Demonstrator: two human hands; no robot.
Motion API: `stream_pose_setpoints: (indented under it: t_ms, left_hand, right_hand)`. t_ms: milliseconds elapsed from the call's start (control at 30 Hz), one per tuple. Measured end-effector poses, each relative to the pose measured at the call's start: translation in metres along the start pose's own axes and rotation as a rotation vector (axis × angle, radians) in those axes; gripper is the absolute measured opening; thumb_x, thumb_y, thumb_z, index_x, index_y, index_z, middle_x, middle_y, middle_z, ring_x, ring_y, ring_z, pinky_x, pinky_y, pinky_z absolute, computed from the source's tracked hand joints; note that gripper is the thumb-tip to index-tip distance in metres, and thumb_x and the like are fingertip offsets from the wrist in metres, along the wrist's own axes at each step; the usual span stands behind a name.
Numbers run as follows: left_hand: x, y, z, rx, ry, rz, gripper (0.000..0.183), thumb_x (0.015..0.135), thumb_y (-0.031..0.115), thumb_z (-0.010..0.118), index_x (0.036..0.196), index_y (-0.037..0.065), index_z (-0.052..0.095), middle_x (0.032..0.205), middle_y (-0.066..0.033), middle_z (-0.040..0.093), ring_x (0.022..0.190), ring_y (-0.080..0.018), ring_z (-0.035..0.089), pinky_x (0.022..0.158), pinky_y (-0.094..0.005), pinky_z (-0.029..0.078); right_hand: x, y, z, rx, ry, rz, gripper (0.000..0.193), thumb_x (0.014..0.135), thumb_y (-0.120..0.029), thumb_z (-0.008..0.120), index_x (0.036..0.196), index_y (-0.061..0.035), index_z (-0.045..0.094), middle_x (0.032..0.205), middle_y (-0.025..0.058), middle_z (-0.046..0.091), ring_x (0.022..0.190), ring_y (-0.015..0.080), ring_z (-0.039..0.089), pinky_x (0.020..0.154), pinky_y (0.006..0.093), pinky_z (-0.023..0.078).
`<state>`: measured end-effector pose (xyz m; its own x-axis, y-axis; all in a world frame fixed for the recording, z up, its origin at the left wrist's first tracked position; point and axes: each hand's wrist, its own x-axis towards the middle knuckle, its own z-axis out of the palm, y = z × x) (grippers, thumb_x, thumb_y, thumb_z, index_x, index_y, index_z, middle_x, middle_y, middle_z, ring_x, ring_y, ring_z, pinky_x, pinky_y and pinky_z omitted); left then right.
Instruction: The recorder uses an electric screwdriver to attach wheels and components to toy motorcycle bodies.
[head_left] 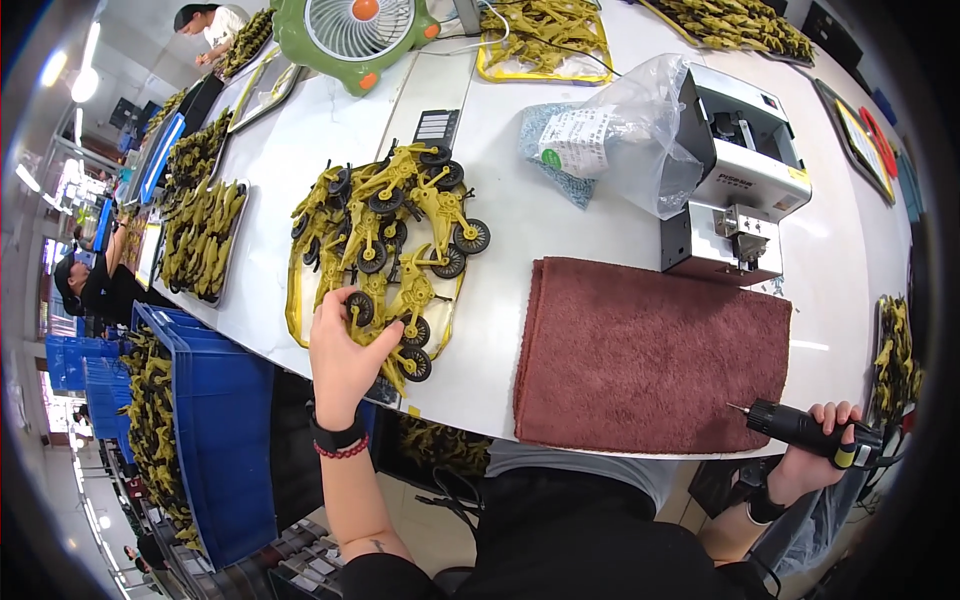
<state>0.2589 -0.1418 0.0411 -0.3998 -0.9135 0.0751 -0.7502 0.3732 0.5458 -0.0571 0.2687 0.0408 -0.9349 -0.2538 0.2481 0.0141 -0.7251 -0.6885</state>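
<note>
My left hand (345, 345) is at the near edge of a heap of olive-yellow toy motorcycles (395, 225) with black wheels. Its thumb and fingers are closed around one toy motorcycle (368, 318) in that heap; part of the grip is hidden behind the hand. The heap lies on a yellow-rimmed tray (293, 300). At the right, my right hand (832, 440) is wrapped around a black electric screwdriver (790, 424). The screwdriver's thin bit points left, over the right front corner of a folded brown towel (640, 360).
Behind the towel stands a silver-and-black screw feeder (745, 180), beside a clear plastic bag (640, 130) of small bluish pieces. A green fan (345, 40) stands at the back. Left of the table is a blue crate (225, 430) of olive parts. Other people work at the far left.
</note>
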Motion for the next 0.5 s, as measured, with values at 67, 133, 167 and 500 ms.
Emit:
stream_pose_setpoints:
  t_ms: [67, 133, 167, 500]
  left_hand:
    - [-0.004, 0.005, -0.002, 0.016, 0.048, 0.012, 0.053, 0.064, 0.022, 0.076, 0.105, -0.001, 0.052, 0.092, -0.0121, 0.05, 0.082, -0.0258, 0.05, 0.075, -0.0348, 0.043]
    - [-0.009, 0.004, -0.006, 0.033, 0.101, 0.018, 0.051, 0.065, 0.018, 0.076, 0.107, -0.001, 0.053, 0.095, -0.0116, 0.05, 0.083, -0.024, 0.051, 0.075, -0.0333, 0.044]
    - [-0.01, 0.001, -0.01, -0.094, 0.134, -0.029, 0.052, 0.065, 0.014, 0.075, 0.11, 0.0, 0.053, 0.097, -0.0106, 0.05, 0.083, -0.0215, 0.052, 0.076, -0.0315, 0.045]
    - [0.036, 0.038, 0.004, 0.176, 0.152, 0.531, 0.089, 0.064, 0.022, 0.077, 0.139, 0.003, 0.031, 0.119, -0.0177, 0.045, 0.111, -0.0322, 0.042, 0.097, -0.0408, 0.035]
  right_hand:
    - [0.001, 0.001, 0.001, 0.006, 0.003, 0.004, 0.022, 0.084, -0.005, 0.055, 0.102, -0.0032, 0.043, 0.084, 0.005, 0.041, 0.069, 0.0124, 0.041, 0.072, 0.0284, 0.036]
    - [0.003, 0.002, 0.002, 0.014, 0.0, 0.014, 0.022, 0.084, -0.005, 0.055, 0.102, -0.0031, 0.043, 0.084, 0.0051, 0.041, 0.069, 0.0124, 0.04, 0.072, 0.0284, 0.036]
    - [0.003, 0.002, 0.001, 0.016, -0.005, 0.016, 0.022, 0.084, -0.005, 0.055, 0.102, -0.003, 0.043, 0.084, 0.0051, 0.041, 0.069, 0.0124, 0.04, 0.072, 0.0284, 0.036]
    - [0.005, 0.009, 0.01, 0.045, -0.016, 0.041, 0.02, 0.084, -0.004, 0.053, 0.101, -0.0031, 0.043, 0.083, 0.0049, 0.042, 0.069, 0.0123, 0.04, 0.071, 0.0281, 0.036]
